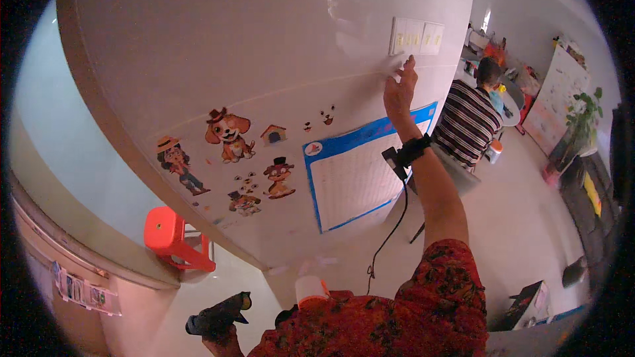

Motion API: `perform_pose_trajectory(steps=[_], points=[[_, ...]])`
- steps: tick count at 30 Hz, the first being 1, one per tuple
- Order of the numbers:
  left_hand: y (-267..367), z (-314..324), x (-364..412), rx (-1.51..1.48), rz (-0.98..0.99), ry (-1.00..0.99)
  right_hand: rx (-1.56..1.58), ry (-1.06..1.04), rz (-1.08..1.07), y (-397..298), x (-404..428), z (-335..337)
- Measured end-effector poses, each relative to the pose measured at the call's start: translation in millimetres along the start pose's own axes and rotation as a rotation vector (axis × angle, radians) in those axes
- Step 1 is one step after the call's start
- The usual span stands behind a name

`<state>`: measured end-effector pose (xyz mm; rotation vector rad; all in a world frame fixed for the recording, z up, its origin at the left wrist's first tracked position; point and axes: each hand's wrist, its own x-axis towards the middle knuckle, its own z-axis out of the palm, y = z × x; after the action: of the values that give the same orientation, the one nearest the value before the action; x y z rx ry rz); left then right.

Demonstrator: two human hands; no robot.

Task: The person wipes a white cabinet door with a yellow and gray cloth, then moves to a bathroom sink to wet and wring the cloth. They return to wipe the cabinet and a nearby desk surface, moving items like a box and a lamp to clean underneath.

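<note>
My right hand point(402, 87) is raised to the wall, fingers apart and holding nothing. Its fingertips are just below a white panel of wall switches point(416, 37); contact is hard to tell. Around the right wrist is a black strap with a small black module point(394, 161), from which a black cable point(392, 238) hangs. Low on the left is my left hand point(223, 342), partly cut off by the frame edge. A dark object point(218, 316) covers most of it, its kind unclear, and whether I grip it does not show.
Below the switches hang a blue-bordered chart point(357, 183) and cartoon dog stickers point(228, 134). An orange plastic stool point(166, 233) stands beyond the wall edge. A person point(469, 119) in a striped shirt sits at a table to the right. A white-and-orange container point(310, 290) shows beside my shirt.
</note>
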<state>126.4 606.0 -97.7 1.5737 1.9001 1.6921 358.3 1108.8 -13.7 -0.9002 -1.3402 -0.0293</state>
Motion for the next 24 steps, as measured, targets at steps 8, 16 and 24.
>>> perform_pose_trajectory(steps=[8, 16, 24], points=[[-48, 9, -2, -0.338, -0.28, 0.014, 0.043, 0.076, -0.044, 36, 18, 9], [-49, 18, 4, -0.666, -0.389, 0.066, 0.032, 0.069, -0.044, 42, 25, -1], [-159, 2, -57, -0.818, -0.413, 0.309, -0.289, 0.084, -0.423, 98, 33, 30]])
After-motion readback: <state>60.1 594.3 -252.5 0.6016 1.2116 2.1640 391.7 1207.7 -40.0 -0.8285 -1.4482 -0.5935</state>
